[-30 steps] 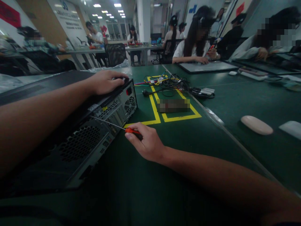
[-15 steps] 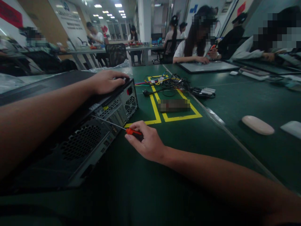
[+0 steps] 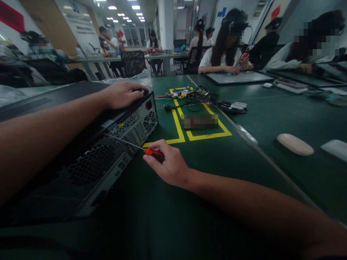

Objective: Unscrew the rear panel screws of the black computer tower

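A black desktop computer case (image 3: 135, 134) lies at the left, its rear panel with fan grilles and ports turned toward the right. My left hand (image 3: 123, 96) rests flat on top of it, by the upper rear edge, with the fingers stretched out. In my right hand (image 3: 173, 165) is a screwdriver (image 3: 150, 151) with an orange and black handle, gripped between thumb and fingers. The long shaft points left, and its tip meets the rear panel near the case's upper edge. Whatever sits right under the tip is too small to make out.
A tangle of cables (image 3: 202, 96) lies beyond the case, near yellow tape (image 3: 178, 124) and a blurred dark object (image 3: 200, 122). To the right are a pale oval mouse (image 3: 295, 144) and a white object (image 3: 334, 149). Other people sit at tables around.
The view has shifted very slightly. Both hands, the screwdriver and the case keep nearly the same places relative to one another.
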A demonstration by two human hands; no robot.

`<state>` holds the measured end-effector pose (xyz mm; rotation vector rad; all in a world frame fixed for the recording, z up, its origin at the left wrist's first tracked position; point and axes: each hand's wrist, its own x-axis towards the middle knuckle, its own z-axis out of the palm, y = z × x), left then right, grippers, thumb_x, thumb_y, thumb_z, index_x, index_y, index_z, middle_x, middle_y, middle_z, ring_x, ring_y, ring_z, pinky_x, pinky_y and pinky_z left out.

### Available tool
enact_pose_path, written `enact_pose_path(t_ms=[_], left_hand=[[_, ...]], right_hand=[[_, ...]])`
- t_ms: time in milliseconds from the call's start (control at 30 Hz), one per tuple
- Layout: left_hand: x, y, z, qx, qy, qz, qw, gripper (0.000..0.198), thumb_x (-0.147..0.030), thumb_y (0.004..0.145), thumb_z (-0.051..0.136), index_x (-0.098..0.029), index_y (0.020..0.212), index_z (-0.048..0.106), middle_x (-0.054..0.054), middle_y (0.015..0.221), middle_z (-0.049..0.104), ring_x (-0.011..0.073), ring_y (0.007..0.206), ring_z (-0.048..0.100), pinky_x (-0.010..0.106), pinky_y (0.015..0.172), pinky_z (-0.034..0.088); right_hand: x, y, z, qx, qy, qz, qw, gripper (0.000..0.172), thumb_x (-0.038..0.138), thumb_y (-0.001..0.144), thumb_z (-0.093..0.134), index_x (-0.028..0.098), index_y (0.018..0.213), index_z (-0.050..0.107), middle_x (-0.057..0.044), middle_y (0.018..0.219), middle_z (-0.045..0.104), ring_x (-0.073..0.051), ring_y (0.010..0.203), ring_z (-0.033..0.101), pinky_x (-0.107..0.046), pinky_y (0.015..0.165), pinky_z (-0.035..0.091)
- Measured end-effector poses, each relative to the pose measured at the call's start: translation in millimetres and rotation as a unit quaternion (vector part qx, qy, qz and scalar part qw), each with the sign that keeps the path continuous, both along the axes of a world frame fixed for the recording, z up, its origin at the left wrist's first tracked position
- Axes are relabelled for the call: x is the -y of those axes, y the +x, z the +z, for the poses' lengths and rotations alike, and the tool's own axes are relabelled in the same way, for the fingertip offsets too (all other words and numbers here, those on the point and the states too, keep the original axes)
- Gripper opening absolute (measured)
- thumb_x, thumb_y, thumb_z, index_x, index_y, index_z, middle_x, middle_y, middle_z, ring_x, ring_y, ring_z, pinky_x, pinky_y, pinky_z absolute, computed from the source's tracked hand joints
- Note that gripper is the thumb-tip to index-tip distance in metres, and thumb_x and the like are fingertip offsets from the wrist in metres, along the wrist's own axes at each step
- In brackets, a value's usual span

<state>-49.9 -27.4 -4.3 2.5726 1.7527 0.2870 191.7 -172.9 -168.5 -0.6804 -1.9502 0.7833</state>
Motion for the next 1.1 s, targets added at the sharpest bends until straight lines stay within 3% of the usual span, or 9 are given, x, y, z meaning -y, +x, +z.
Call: enact_pose_path(t_ms=[867, 1100], left_hand=[[-0.2, 0.1, 0.0, 0.003, -0.002, 0.007, 1.0, 0.09, -0.061, 0.104, 0.041, -0.015, 0.173, 0.074, 0.017, 0.171, 0.076, 0.042, 0.152, 0.072, 0.053, 0.135, 0.049], [-0.8, -1.0, -0.1, 0.003, -0.004, 0.003, 1.0, 0.086, -0.058, 0.107, 0.042, -0.014, 0.173, 0.074, 0.018, 0.171, 0.076, 0.0436, 0.152, 0.072, 0.055, 0.134, 0.05]], right_hand=[[1.2, 0.1, -1.7, 0.005, -0.003, 0.0, 1.0, 0.024, 0.046, 0.117, 0.07, 0.024, 0.127, 0.075, -0.004, 0.106, 0.085, -0.02, 0.084, 0.076, -0.033, 0.078, 0.058], [1.3, 0.6, 0.1, 0.009, -0.007, -0.002, 1.0, 0.027, 0.045, 0.115, 0.074, 0.024, 0.13, 0.075, -0.005, 0.108, 0.085, -0.021, 0.089, 0.078, -0.034, 0.082, 0.062]])
